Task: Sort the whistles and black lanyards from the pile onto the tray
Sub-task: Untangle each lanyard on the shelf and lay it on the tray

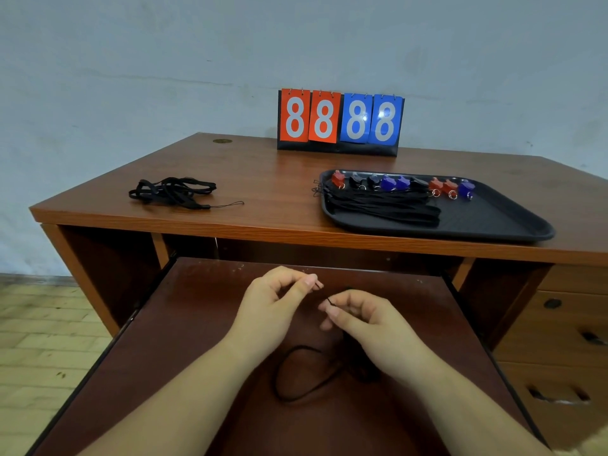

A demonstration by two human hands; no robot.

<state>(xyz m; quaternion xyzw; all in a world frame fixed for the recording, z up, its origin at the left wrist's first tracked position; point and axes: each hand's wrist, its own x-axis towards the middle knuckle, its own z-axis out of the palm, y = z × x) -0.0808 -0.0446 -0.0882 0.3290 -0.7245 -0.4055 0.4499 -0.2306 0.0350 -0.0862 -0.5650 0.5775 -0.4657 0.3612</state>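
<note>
Head view shows my right hand (357, 315) pinching a black lanyard (297, 376) by its thin loop over the pull-out shelf (184, 324), left hand (274, 299) pinched on something tiny I cannot identify; I should keep the cord taut

flip scoreboard (340, 121) at desk's back edge, digits 8 8 on red cards, 8 8 on blue

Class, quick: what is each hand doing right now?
Left hand: fingers pinched together; anything held is too small to tell.
Right hand: pinched shut on the thin end of a black lanyard.
</note>
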